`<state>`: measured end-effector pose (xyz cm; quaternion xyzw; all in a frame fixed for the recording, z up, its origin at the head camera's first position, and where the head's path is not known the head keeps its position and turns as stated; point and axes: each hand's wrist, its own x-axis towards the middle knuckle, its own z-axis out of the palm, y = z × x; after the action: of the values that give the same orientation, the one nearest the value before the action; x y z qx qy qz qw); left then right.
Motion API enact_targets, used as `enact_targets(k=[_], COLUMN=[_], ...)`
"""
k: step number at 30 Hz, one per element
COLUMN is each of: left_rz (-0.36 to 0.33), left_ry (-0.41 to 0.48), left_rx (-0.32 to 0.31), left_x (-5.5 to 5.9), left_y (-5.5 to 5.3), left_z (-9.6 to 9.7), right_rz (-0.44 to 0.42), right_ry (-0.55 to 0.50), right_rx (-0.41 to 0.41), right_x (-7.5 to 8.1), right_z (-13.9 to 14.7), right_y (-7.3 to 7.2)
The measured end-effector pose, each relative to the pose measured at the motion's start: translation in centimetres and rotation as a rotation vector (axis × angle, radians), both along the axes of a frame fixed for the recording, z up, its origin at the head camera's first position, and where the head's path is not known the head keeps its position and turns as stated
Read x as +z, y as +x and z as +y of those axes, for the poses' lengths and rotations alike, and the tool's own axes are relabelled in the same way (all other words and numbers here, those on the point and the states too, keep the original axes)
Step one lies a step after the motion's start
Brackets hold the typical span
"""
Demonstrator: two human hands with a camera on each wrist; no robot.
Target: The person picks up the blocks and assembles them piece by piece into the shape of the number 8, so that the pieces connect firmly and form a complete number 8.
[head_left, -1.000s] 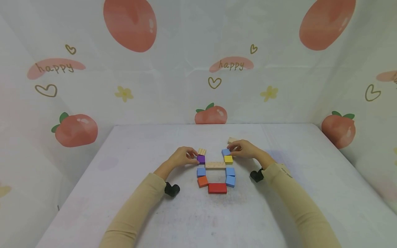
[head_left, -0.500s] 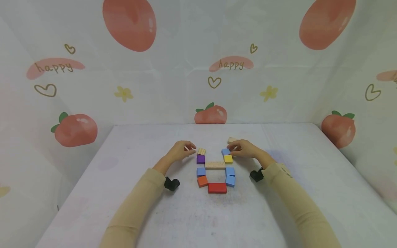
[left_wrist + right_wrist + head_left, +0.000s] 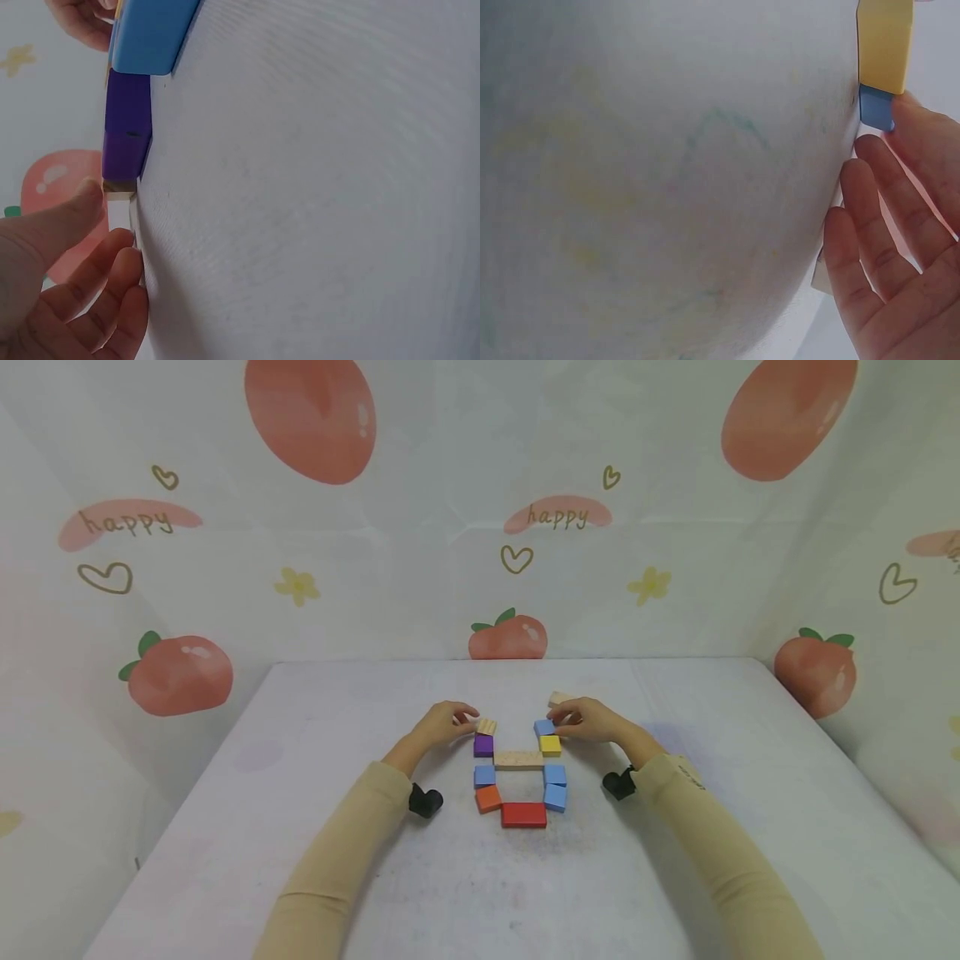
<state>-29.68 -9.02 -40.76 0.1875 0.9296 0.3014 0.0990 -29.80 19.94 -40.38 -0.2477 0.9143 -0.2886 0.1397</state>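
Note:
My left hand [image 3: 447,723] is beside the striped wooden block [image 3: 487,727], its thumb close to the block's edge. The left wrist view shows its thumb and fingers apart, with a pale gap below the wooden block. A purple block [image 3: 483,746] lies just in front. My right hand [image 3: 588,721] is at a blue block [image 3: 543,727]; the thumb touches its edge, and the right wrist view shows a small gap between block and index finger. A yellow block [image 3: 551,746] adjoins the blue one. Whether either block is pressed on its hidden side cannot be seen.
A long wooden block [image 3: 518,761] spans between the two columns. Nearer lie more blue blocks, an orange block [image 3: 488,798] and a red block [image 3: 523,815]. Another wooden block [image 3: 561,699] is partly hidden behind the right hand. A printed cloth [image 3: 420,593] hangs behind the table.
My left hand has left the purple block, moved away from me, then come right to the striped wooden block. The right hand has stayed at the blue block.

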Motion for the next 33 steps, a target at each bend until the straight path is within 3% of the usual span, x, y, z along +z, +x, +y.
enact_targets(k=[16, 24, 33], left_rz=[0.003, 0.009, -0.034], left_ry=[0.003, 0.012, 0.015], left_rx=[0.006, 0.018, 0.056], left_x=[-0.34, -0.14, 0.09], left_y=[-0.08, 0.38, 0.59], left_z=[0.06, 0.22, 0.37], right_rz=[-0.001, 0.008, 0.022], right_ry=[-0.005, -0.004, -0.01], right_rx=[-0.001, 0.009, 0.024], right_x=[0.12, 0.05, 0.02], right_z=[-0.08, 0.05, 0.09], right_y=[0.12, 0.06, 0.03])
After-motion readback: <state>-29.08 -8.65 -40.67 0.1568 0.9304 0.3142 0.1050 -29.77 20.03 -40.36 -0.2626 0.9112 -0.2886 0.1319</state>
